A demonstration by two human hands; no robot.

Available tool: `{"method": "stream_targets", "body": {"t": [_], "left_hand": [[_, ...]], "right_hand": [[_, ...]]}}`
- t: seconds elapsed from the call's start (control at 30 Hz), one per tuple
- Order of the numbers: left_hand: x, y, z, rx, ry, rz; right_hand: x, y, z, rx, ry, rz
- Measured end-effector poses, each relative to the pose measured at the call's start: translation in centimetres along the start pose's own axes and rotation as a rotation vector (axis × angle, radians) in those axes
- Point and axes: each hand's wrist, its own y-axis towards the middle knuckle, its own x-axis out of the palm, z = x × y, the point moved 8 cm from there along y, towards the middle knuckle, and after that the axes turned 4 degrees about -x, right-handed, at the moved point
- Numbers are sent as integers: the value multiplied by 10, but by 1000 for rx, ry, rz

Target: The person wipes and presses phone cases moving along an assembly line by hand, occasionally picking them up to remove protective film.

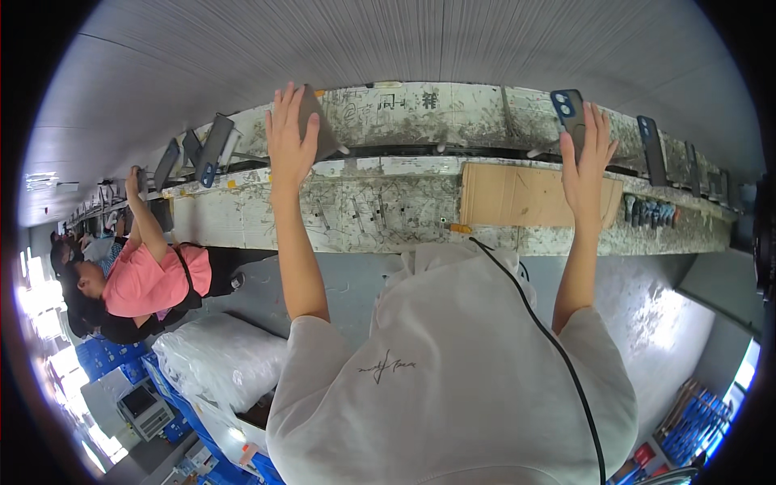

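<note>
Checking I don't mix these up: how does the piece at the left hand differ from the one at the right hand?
The left piece shows a plain grey-brown face; the right piece shows blue-rimmed round openings at its top.
The left piece shows to the right of the left hand; the right piece shows to the left of the right hand.
Both are partly hidden by a hand.

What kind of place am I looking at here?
Probably a factory workshop with a production line: phone cases stand along a long, stained workbench, a person in a pink top reaches toward it farther left, and blue crates are stacked nearby.
</note>
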Motion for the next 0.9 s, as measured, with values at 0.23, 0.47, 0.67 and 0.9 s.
{"method": "stream_targets", "body": {"t": [0.23, 0.47, 0.67, 0.9], "left_hand": [[85, 4, 74, 50, -19, -223], [99, -43, 175, 100, -491, 13], [103, -159, 176, 0, -825, -136], [-12, -152, 24, -236, -641, 174]], "right_hand": [[-23, -25, -78, -151, 325, 27], [18, -24, -208, -457, 708, -125], [132, 16, -305, -497, 506, -176], [185, 27, -232, -510, 167, -314]]}}
